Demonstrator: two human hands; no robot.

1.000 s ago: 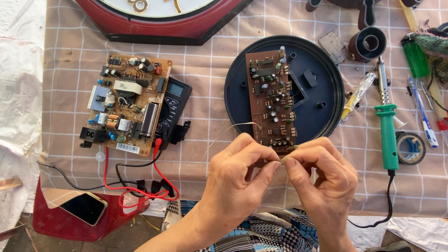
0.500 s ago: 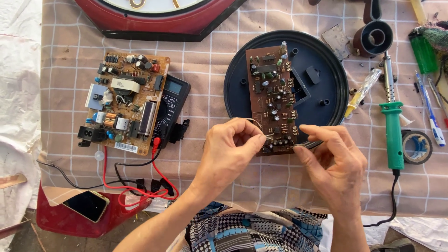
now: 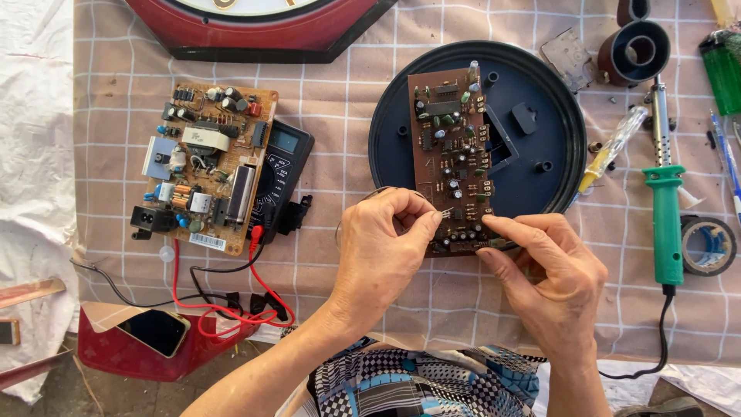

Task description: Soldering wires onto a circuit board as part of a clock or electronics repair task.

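A long brown circuit board (image 3: 451, 147) lies across a round dark-blue plastic cover (image 3: 540, 154) on the checked tablecloth. My left hand (image 3: 386, 251) pinches a tiny metal-legged component (image 3: 446, 214) over the board's lower part; a thin wire loops near its fingers. My right hand (image 3: 552, 270) rests at the board's lower right corner, thumb and forefinger closed on a small part at the board's edge. The board's lower end is partly hidden by my fingers.
A second, tan circuit board (image 3: 204, 166) lies on a black multimeter (image 3: 282, 181) with red and black leads (image 3: 224, 305). A green-handled soldering iron (image 3: 665, 220), tape roll (image 3: 708, 245), screwdriver (image 3: 614, 150) and pens lie right. A red clock frame (image 3: 262, 31) sits at the top. A phone (image 3: 153, 330) rests in a red box.
Both hands have moved up from below the board onto its lower end and drawn apart. The left hand now holds the small component over the board.
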